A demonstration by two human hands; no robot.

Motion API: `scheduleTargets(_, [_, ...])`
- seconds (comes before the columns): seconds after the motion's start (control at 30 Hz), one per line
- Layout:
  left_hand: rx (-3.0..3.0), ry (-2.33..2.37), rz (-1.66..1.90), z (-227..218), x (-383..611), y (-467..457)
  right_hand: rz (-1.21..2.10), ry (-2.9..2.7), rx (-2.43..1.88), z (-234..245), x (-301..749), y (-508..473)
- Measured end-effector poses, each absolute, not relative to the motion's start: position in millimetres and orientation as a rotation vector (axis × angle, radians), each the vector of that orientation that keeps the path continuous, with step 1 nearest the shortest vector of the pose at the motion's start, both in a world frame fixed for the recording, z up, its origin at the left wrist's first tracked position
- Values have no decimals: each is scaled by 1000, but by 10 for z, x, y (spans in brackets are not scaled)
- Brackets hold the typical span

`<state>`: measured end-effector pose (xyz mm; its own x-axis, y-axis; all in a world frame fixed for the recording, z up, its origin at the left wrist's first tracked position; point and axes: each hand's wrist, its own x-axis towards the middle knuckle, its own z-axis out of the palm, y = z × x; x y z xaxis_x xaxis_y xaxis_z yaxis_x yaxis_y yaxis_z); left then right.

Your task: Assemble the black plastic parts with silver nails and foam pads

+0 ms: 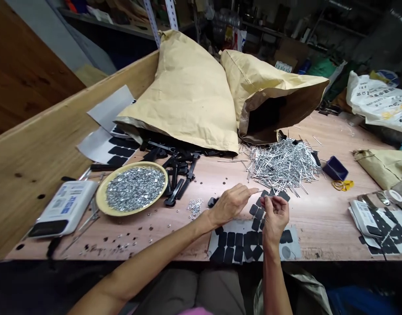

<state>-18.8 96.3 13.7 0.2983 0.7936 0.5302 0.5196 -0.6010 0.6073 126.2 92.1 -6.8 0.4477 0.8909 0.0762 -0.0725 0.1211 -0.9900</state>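
My left hand [231, 203] hovers over the bench with its fingers curled and its index finger reaching toward my right hand. My right hand [276, 212] is closed in a pinch, thumb against fingertips, close to the left fingertip. Whatever either hand holds is too small to make out. Below them lies a pale backing sheet [291, 251] with rows of black rounded pads [230, 239]; more loose pads [254, 210] lie just beyond it. A pile of thin metal pins [283, 164] is heaped behind my right hand. Small metal washers [195, 208] are scattered left of my left hand.
A yellow bowl [100, 203] full of washers stands left, beside a white device [68, 203]. Black plastic parts [179, 175] lie under a large paper sack [191, 96]. Another sack [253, 74] gapes open behind the pins. A dark blue box [335, 168] sits right.
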Motion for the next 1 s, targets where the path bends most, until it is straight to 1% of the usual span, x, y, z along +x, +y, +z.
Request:
scheduleTargets(0.17, [1583, 1154, 1167, 134, -77, 639, 923, -880, -1195, 15, 1213, 801])
scheduleTargets(0.4, [1377, 1087, 1121, 233, -84, 421, 865, -1016, -1173, 65, 1199, 565])
scheduleTargets(0.53, [1285, 1045, 1081, 288, -113, 348, 755, -1138, -1157, 74, 1208, 478])
scheduleTargets(0.7, [1083, 956, 998, 352, -155, 243, 422, -1473, -1174, 69, 1264, 390])
scheduleTargets(0.77, [1021, 941, 954, 381, -198, 188, 367, -1624, -1147, 111, 1300, 367])
scheduleTargets(0.83, [972, 923, 899, 402, -261, 130, 444, -1709, -1123, 187, 1337, 352])
scheduleTargets(1.0, [899, 760, 766, 438, -436, -10, 897, -1803, -1068, 447, 1430, 326])
